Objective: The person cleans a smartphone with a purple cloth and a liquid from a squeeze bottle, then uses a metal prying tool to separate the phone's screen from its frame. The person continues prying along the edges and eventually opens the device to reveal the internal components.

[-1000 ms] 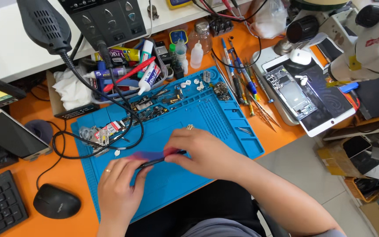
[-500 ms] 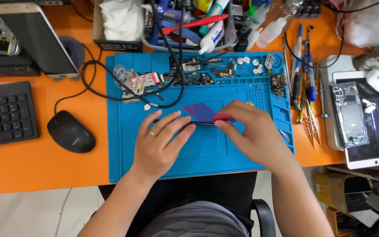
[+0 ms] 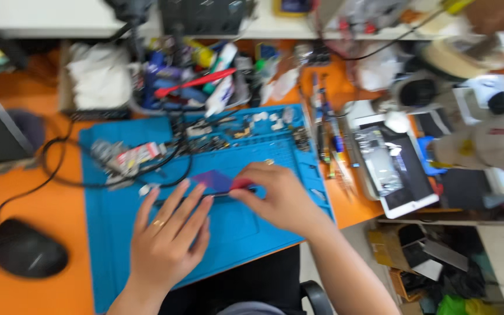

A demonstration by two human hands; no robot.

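- Orange desk (image 3: pixel 24 201) fills the view, blurred by camera motion, with a blue work mat (image 3: pixel 246 227) spread across its middle.
- Small fittings in the mat's upper tray slots are too smeared to tell apart; they read only as pale and dark specks.
- Behind the mat, an open box (image 3: pixel 193 87) holds tubes, bottles and a red-handled tool (image 3: pixel 196 83); what else lies in it cannot be made out.
- Left of that, a second box holds crumpled white tissue (image 3: pixel 97 76).
- A black cable (image 3: pixel 59 175) loops over the mat's left edge, and a black mouse (image 3: pixel 26 255) sits near the lower left, partly blurred.
- Left hand (image 3: pixel 167 245) lies flat on the mat, fingers spread apart and straight, their tips pressing on a thin dark phone (image 3: pixel 214 182) with a purple sheen, which lies near the mat's centre.
- Right hand (image 3: pixel 275 198) has its fingers drawn together on the phone's right end, pinching something small and red; blur hides what that is.
- To the right lie a row of hand tools (image 3: pixel 328 140), an opened white tablet (image 3: pixel 403 175) and a microscope (image 3: pixel 491 140), cut off by the frame edge.
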